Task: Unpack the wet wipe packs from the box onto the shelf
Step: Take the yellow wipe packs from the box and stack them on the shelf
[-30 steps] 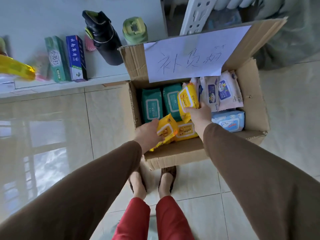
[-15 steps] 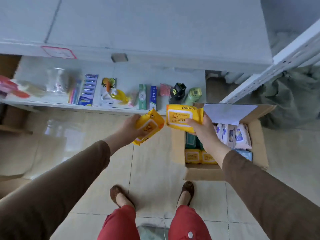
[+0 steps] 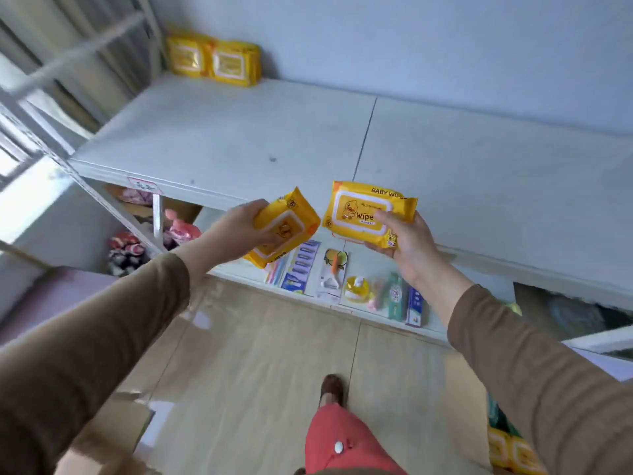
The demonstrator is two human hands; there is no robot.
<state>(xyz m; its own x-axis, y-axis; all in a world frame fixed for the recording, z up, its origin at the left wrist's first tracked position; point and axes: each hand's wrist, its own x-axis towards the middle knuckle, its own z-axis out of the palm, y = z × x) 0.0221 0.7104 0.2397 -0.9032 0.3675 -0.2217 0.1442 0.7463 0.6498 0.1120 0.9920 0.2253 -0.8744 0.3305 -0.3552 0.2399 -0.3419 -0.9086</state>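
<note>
Holding one yellow wipe pack in each hand, the person stands facing a white shelf (image 3: 308,138). The left hand (image 3: 239,231) grips the left yellow pack (image 3: 284,228) from its left end, thumb on the printed face and fingers curled underneath; the pack is tilted, one corner pointing up toward the shelf's front edge. The right hand (image 3: 407,241) grips the right yellow pack (image 3: 370,214) from below at its right end, thumb laid across the label; its face, printed with a duck and "BABY WIPES", is turned to the camera and sits nearly level. Both packs are in the air over the front edge of the upper shelf board, just beside each other but not touching.

Two more yellow packs (image 3: 214,60) stand upright side by side at the back left corner of the upper board, against the wall. The rest of that board is bare apart from a small red-outlined label (image 3: 144,185) on its front edge, near the left end.

On the lower shelf board (image 3: 442,329), along its front edge, lie small goods: a card of blue items (image 3: 301,269), a carded orange item (image 3: 334,272), a yellow round container (image 3: 356,289), and green and blue boxes (image 3: 406,301). Further left on that level are pink and dark bundles, blurred. The box (image 3: 507,450) shows only at the lower right frame edge, with yellow and green packs inside, mostly hidden by the right sleeve (image 3: 548,389).
</note>
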